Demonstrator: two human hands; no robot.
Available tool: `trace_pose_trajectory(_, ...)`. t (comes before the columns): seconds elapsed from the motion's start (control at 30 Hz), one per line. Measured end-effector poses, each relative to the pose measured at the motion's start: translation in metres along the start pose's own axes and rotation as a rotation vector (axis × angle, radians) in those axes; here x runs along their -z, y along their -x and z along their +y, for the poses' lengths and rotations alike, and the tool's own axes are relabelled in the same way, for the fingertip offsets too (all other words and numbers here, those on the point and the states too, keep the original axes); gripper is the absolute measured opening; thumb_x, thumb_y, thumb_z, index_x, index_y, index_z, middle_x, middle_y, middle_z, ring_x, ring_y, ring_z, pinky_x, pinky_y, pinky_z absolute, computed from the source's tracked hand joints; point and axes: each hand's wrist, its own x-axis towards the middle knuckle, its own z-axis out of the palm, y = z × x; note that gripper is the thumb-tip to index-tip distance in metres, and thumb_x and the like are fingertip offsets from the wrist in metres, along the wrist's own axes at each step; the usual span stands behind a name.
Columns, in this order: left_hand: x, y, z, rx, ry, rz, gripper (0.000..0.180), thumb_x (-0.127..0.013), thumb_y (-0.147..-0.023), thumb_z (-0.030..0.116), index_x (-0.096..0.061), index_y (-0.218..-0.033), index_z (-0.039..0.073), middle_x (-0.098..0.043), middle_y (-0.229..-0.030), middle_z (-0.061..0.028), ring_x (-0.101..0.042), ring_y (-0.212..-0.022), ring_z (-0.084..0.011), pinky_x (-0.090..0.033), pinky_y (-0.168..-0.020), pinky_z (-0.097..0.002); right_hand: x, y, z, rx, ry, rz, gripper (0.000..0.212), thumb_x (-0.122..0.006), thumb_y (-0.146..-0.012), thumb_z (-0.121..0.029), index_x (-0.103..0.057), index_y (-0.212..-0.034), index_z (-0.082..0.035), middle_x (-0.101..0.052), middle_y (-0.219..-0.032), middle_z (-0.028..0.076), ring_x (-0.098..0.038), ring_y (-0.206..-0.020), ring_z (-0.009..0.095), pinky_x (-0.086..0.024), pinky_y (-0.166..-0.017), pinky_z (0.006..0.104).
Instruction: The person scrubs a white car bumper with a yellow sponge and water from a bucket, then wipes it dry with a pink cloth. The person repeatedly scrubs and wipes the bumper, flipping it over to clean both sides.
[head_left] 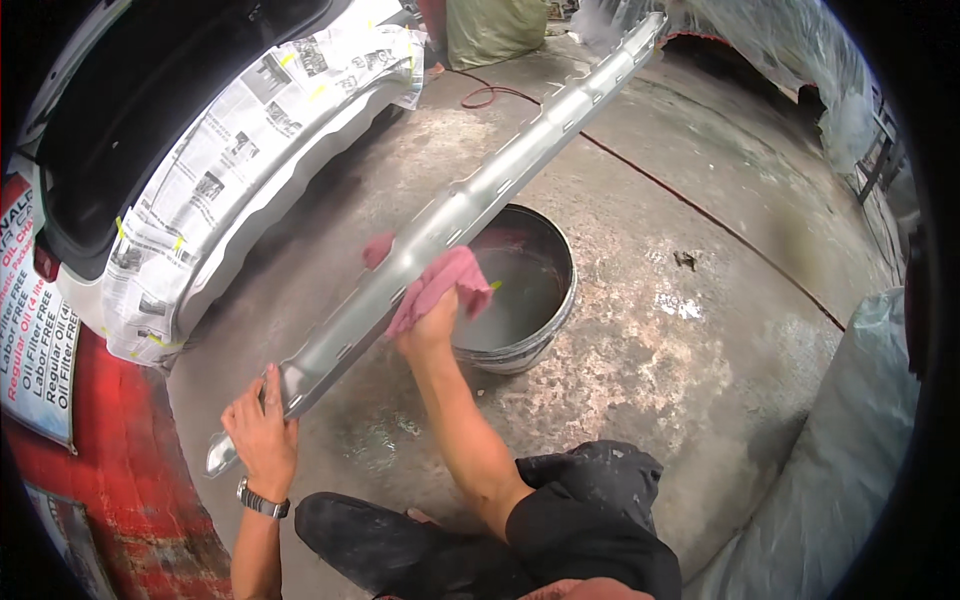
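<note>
A long silver car trim panel [485, 188] runs diagonally from the lower left up to the far right, held above the floor. Near its lower left end, my left hand [260, 428] grips it, fingers over its surface and a metal watch on the wrist. Around the panel's middle, my right hand [432, 322] is closed on a pink cloth [447, 284] pressed against the near edge. Another bit of pink shows past the far edge; the panel hides what joins them. A dark bucket [522, 358] with cloudy grey water stands just right of my right hand.
At the left, a car's bumper area is masked with newspaper [235, 150] and yellow tape, beside a red-painted ledge [130, 460] with a printed banner [45, 350]. A reddish hose [690, 205] crosses the concrete floor [650, 400]. Plastic sheeting [850, 430] hangs over things at right.
</note>
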Motion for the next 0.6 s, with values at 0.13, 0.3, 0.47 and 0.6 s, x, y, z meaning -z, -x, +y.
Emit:
trace_pose_trajectory(0.13,-0.014,0.037,-0.029,-0.025,0.046,-0.059,0.094,-0.082,-0.059,0.002,-0.047,-0.147,0.007,-0.060,-0.121,-0.0132,-0.056,-0.110,-0.0292,-0.037,-0.097,-0.0451,-0.017,-0.018,-0.037,0.148,0.100,0.020,0.055,-0.041,-0.103,-0.058,-0.054,-0.112,-0.005,-0.065,-0.095,0.011,-0.062,-0.067,0.016,-0.053,-0.052,0.0301)
trace_pose_trajectory(0.3,-0.027,0.086,-0.064,-0.037,0.126,-0.113,0.090,-0.082,-0.060,0.005,-0.049,-0.143,0.005,-0.061,-0.120,-0.0125,-0.057,-0.109,-0.0295,-0.037,-0.097,-0.0471,-0.009,-0.049,-0.075,0.161,0.107,-0.093,0.058,-0.038,-0.104,-0.059,-0.054,-0.115,-0.005,-0.064,-0.094,0.014,-0.063,-0.072,0.021,-0.054,-0.058,0.0322)
trace_pose_trajectory(0.47,-0.036,0.134,-0.097,-0.010,0.183,-0.138,0.079,-0.083,-0.064,0.013,-0.053,-0.138,0.005,-0.061,-0.127,-0.0125,-0.057,-0.111,-0.0303,-0.036,-0.101,-0.0495,-0.007,-0.079,-0.104,0.183,0.111,-0.065,0.056,-0.037,-0.105,-0.058,-0.053,-0.111,-0.004,-0.062,-0.086,0.013,-0.062,-0.071,0.020,-0.052,-0.055,0.0317)
trace_pose_trajectory(0.6,-0.022,0.148,-0.108,-0.047,0.116,-0.102,0.073,-0.082,-0.067,0.019,-0.056,-0.134,0.006,-0.062,-0.128,-0.0130,-0.058,-0.112,-0.0300,-0.035,-0.103,-0.0506,0.022,-0.112,-0.113,0.157,0.215,-0.062,0.061,-0.039,-0.099,-0.060,-0.054,-0.106,-0.001,-0.063,-0.085,0.016,-0.062,-0.068,0.023,-0.053,-0.055,0.0354)
